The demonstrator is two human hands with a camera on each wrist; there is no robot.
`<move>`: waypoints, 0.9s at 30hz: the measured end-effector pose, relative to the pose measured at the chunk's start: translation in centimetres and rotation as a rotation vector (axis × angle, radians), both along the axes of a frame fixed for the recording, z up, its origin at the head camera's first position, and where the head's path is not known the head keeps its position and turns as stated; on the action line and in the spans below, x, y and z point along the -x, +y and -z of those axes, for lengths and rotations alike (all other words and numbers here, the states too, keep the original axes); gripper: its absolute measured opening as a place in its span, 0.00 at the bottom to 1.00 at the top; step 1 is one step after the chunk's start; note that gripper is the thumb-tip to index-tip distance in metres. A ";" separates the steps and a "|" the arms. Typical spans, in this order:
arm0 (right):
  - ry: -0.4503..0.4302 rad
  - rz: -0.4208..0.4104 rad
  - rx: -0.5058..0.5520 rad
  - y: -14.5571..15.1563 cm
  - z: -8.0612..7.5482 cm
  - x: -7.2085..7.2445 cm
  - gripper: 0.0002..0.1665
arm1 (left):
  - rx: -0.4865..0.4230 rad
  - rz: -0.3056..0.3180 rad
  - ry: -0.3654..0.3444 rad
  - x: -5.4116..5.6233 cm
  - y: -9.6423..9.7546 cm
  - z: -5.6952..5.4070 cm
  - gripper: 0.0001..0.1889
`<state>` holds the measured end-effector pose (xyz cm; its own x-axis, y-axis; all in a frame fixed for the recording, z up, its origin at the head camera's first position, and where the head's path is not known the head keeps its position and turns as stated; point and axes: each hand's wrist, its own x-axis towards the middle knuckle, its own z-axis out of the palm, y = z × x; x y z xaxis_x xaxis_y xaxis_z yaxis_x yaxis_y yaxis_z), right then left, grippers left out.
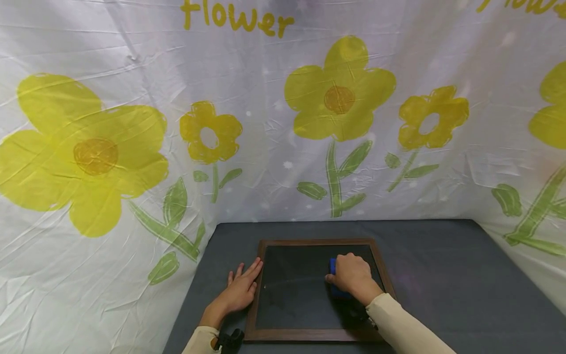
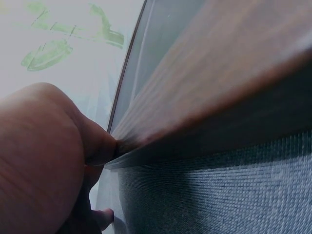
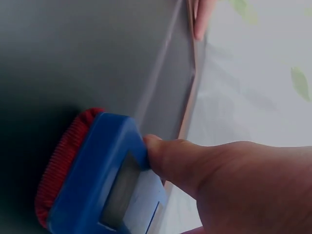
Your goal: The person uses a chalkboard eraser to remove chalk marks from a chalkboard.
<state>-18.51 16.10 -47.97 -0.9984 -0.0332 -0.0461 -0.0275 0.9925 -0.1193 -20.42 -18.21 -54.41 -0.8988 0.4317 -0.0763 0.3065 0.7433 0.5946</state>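
A blackboard (image 1: 300,295) in a brown wooden frame (image 1: 318,335) lies on the dark table. My right hand (image 1: 352,275) grips a blue eraser (image 3: 92,170) over the right half of the board. Red ribbed fabric (image 3: 66,161) lines the eraser's underside, which faces the board. In the right wrist view my thumb (image 3: 170,158) presses the eraser's side; the other fingers are hidden there. My left hand (image 1: 240,291) touches the left side of the frame with straight, spread fingers. The left wrist view shows that hand (image 2: 44,156) right at the frame's edge.
The dark cloth-covered table (image 1: 442,285) extends to the right of the board. White fabric (image 1: 265,187) printed with yellow flowers hangs behind and on both sides. A black strap (image 1: 231,340) is at my left wrist.
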 end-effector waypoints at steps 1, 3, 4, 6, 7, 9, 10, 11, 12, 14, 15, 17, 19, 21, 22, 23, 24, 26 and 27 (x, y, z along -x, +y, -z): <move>0.010 -0.008 0.003 -0.6 0.1 0.0 0.35 | -0.003 0.001 0.003 0.0 0.0 0.0 0.34; 0.028 -0.023 0.011 -1.8 0.2 0.1 0.34 | -0.001 0.001 0.004 0.0 0.1 -0.1 0.34; 0.037 -0.032 0.014 -2.3 0.2 0.2 0.34 | -0.001 0.002 0.004 0.0 0.2 -0.2 0.34; 0.046 -0.042 0.027 -3.4 0.3 0.3 0.33 | -0.003 0.003 0.007 0.0 0.2 -0.2 0.34; 0.045 -0.046 0.032 -4.0 0.3 0.4 0.33 | -0.006 0.004 0.008 0.0 0.2 -0.2 0.34; 0.040 -0.056 0.044 -5.1 0.4 0.6 0.32 | 0.001 0.003 0.003 0.0 0.2 -0.2 0.34; 0.037 -0.063 0.050 -5.6 0.4 0.6 0.31 | 0.002 0.002 0.002 0.0 0.1 -0.1 0.34; 0.036 -0.070 0.054 -6.1 0.4 0.7 0.31 | 0.000 0.001 0.004 0.0 0.1 -0.1 0.34; 0.036 -0.078 0.056 -6.7 0.4 0.7 0.30 | -0.001 0.000 0.004 0.0 0.0 0.0 0.34; 0.041 -0.096 0.054 -7.6 0.4 0.7 0.30 | -0.004 0.001 0.001 0.0 0.0 0.0 0.34; 0.040 -0.104 0.053 -8.1 0.4 0.8 0.30 | -0.016 0.002 0.004 -0.1 0.0 0.0 0.34; 0.038 -0.119 0.052 -8.9 0.5 0.9 0.30 | -0.034 0.006 0.012 -0.1 -0.1 0.0 0.34; 0.034 -0.136 0.051 -9.5 0.5 0.9 0.29 | -0.056 0.016 0.027 -0.2 -0.1 0.0 0.34; 0.025 -0.153 0.055 -10.1 0.6 1.0 0.29 | -0.072 0.024 0.055 -0.2 -0.2 0.2 0.34; 0.023 -0.160 0.055 -10.4 0.6 1.0 0.29 | -0.075 0.026 0.067 -0.2 -0.3 0.4 0.34; 0.022 -0.167 0.057 -10.7 0.5 1.0 0.29 | -0.077 0.027 0.078 -0.2 -0.3 0.5 0.34; 0.021 -0.172 0.059 -10.9 0.5 1.0 0.29 | -0.078 0.033 0.090 -0.2 -0.3 0.6 0.34; 0.009 -0.176 0.064 -11.5 0.5 1.0 0.30 | -0.071 0.024 0.097 -0.2 -0.3 0.6 0.34; 0.007 -0.177 0.061 -11.8 0.5 1.0 0.31 | -0.064 0.021 0.097 -0.2 -0.3 0.6 0.34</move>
